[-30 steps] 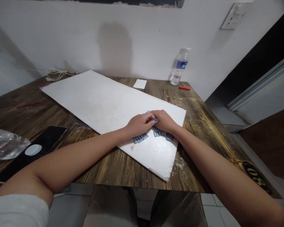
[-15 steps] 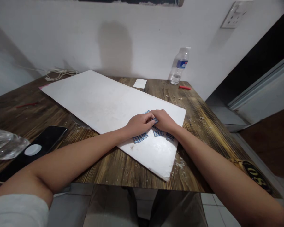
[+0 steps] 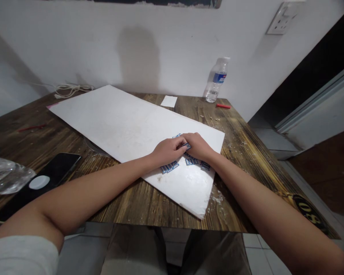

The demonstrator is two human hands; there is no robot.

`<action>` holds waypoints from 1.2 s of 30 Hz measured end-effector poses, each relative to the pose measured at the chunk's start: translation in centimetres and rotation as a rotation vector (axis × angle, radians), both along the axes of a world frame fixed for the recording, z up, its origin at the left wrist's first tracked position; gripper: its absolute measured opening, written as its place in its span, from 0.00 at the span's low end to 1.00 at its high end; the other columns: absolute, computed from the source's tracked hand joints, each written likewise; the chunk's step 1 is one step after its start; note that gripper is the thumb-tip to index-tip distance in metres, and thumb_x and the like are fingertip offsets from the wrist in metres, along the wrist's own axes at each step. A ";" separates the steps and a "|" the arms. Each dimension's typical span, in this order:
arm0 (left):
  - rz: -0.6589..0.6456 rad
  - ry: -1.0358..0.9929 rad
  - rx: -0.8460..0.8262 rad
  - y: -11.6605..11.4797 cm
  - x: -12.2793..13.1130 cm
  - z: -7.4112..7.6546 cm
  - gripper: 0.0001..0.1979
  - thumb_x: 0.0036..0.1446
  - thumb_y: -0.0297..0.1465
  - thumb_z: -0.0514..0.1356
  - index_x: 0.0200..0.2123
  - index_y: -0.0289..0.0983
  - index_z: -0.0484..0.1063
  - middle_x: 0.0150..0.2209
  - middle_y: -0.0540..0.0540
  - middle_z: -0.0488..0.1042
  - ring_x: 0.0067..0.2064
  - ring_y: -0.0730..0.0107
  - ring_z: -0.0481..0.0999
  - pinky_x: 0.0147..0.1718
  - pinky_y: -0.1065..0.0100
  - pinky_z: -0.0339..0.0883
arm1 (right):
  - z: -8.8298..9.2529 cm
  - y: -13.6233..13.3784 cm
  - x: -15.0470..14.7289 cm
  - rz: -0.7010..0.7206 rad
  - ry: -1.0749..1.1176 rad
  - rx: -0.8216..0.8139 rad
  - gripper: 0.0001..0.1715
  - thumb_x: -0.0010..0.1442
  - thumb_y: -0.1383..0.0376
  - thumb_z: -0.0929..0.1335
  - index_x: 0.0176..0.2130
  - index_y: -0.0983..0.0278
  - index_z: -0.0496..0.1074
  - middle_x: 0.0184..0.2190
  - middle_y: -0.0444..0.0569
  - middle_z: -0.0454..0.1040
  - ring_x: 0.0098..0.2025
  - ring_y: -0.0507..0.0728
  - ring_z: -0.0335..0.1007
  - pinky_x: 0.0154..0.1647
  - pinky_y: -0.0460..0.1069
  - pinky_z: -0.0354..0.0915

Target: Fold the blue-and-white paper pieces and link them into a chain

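Observation:
My left hand (image 3: 168, 149) and my right hand (image 3: 198, 146) meet over the right part of a white board (image 3: 111, 122) on a wooden table. Both have curled fingers, and their fingertips overlap, so what lies between them is mostly hidden. Close to my left thumb tip shows a small blue-edged strip (image 3: 187, 145); I cannot tell whether it is gripped. More small blue-edged pieces (image 3: 169, 167) lie on the board below my left wrist. Others (image 3: 192, 162) sit beneath my right palm, and a few (image 3: 177, 135) peek out behind the fingers.
A water bottle (image 3: 217, 82) stands at the back right beside a red stick (image 3: 223, 106). White paper (image 3: 169, 101) and a cable (image 3: 73, 89) lie along the wall. At left are a black phone (image 3: 60, 168), a white cap (image 3: 39, 182) and a clear plastic bottle (image 3: 8, 175).

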State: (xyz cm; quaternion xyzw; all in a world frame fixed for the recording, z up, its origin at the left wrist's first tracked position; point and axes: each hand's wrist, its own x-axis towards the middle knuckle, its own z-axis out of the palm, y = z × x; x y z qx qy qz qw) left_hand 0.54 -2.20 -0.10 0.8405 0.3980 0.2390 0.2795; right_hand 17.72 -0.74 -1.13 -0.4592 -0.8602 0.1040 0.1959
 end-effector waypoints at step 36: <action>-0.012 0.042 0.026 -0.1 0.0 0.2 0.08 0.61 0.36 0.53 0.36 0.39 0.69 0.33 0.49 0.76 0.34 0.69 0.72 0.34 0.65 0.60 | 0.4 -0.5 -0.2 -0.017 -0.037 -0.004 0.11 0.51 0.68 0.63 0.36 0.62 0.71 0.39 0.50 0.78 0.45 0.61 0.71 0.41 0.52 0.52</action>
